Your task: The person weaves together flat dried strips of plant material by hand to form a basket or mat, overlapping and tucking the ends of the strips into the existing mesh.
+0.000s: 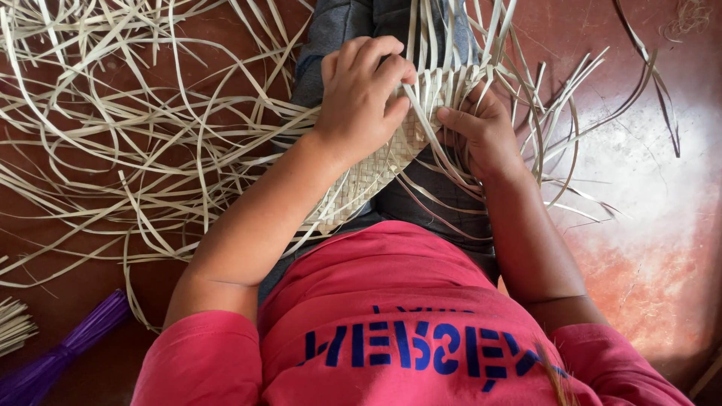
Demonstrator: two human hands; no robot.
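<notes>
A pale woven mat of flat straw strips (pixel 376 169) lies across my lap, running from lower left up to its open, unwoven edge at the top. My left hand (pixel 365 94) rests on top of the mat near that edge, its fingers curled around a few loose strips. Under and beside the same edge, my right hand (pixel 481 128) grips the weave with the thumb pressed on its surface. Loose strip ends (pixel 466 37) fan upward from between both hands.
Many loose pale strips (pixel 128 128) sprawl over the reddish-brown floor (pixel 647 225) to the left and right. A purple bundle of fibres (pixel 60 353) lies at the lower left, next to a small pale bundle (pixel 11 323). I wear a red shirt and grey trousers.
</notes>
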